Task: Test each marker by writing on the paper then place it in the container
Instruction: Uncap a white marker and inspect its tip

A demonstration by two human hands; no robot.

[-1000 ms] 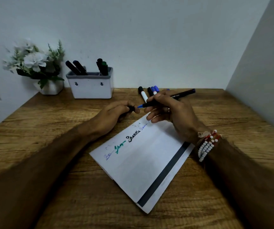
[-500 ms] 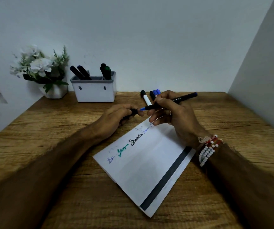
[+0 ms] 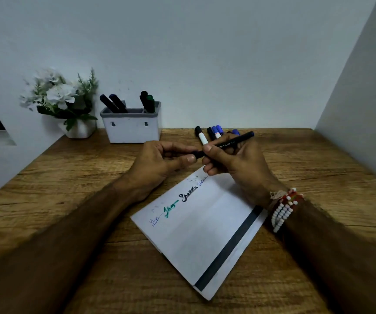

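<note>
Wooden desk (image 3: 329, 177), walled at the back and along its right edge; bare wood left of the paper (image 3: 205, 234) and in front. Paper lies skewed at centre, scribbles along its upper edge. Container (image 3: 132, 130) at back left, stored markers (image 3: 114, 103) inside. Right hand (image 3: 234, 164) grips the marker (image 3: 234, 141) barrel; left hand (image 3: 159, 162) pinches its cap end. Loose markers (image 3: 214, 132) lie just behind.
</note>
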